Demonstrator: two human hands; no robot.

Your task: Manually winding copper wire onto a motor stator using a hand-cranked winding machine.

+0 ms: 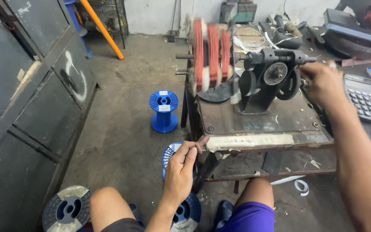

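Head view: the crank of the black winding machine [268, 79] on the workbench [254, 120] is grasped by the right hand [323, 83]; the left hand [181, 172] is pinched shut, any wire being too thin to see. Red coils [211, 53] are blurred.

Winding machine [268, 77]: black, hand-cranked, upright on the surface.
Coil former [211, 53]: red wire in three bands, blurred, spinning.

Even daylight, soft shadows, spinning coil [211, 53] motion-blurred.
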